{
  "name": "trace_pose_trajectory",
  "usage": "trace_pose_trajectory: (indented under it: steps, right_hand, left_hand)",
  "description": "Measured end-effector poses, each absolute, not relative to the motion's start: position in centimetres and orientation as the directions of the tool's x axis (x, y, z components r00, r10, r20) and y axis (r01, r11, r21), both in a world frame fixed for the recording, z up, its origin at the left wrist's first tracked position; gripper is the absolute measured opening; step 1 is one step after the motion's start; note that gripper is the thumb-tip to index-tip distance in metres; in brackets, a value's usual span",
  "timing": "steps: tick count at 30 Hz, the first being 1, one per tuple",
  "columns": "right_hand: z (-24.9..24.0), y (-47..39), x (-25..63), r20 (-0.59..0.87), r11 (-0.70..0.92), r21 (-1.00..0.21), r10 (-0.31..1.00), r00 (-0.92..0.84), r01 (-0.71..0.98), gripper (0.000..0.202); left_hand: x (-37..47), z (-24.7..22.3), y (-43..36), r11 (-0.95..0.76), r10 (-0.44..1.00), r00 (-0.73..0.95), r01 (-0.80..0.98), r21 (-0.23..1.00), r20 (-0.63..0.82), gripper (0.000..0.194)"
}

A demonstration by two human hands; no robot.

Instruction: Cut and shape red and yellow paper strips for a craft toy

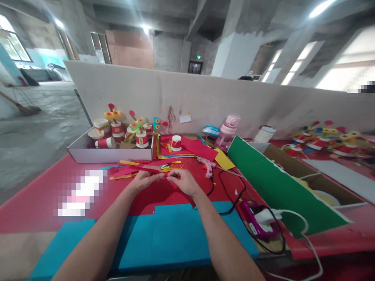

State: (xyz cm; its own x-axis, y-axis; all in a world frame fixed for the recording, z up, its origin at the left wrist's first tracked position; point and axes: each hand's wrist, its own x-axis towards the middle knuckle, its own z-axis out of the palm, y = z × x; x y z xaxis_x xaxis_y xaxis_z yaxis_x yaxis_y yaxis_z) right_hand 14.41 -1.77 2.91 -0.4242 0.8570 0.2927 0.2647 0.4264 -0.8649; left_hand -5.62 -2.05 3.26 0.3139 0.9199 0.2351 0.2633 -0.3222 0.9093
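My left hand [145,180] and my right hand [182,181] are close together over the red table covering [172,195], fingertips nearly meeting. Fingers on both hands are pressed together in a pinch; whatever lies between them is too small to make out. Just beyond the hands are yellow paper strips [121,176] and a red strip [140,169]. To the right of my right hand lies a pink glue gun [208,167]. A red and white paper cup [176,143] stands farther back.
A white box [111,155] with paper-cup figures is at the back left. Blue sheets [175,234] cover the near edge. At right are a green panel [281,187], a purple power strip [256,220] and loose cables. Pink bottle [228,130] stands behind.
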Motion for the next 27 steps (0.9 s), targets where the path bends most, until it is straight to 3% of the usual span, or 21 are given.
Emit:
trace_pose_trajectory:
  steps: [10,27]
  right_hand:
    - [2.74,-1.91,14.21,0.268,0.406,-0.875,0.860,-0.434,0.263,0.018]
    - [2.92,-2.09,13.76,0.282,0.401,-0.872,0.880,-0.382,0.281,0.019]
  left_hand:
    - [-5.53,3.81,-1.97,-0.530,0.822,0.435,0.345,0.774,0.368,0.033]
    - [-5.66,3.52,-1.93,-0.474,0.856,0.389,0.328,0.817,0.341,0.033]
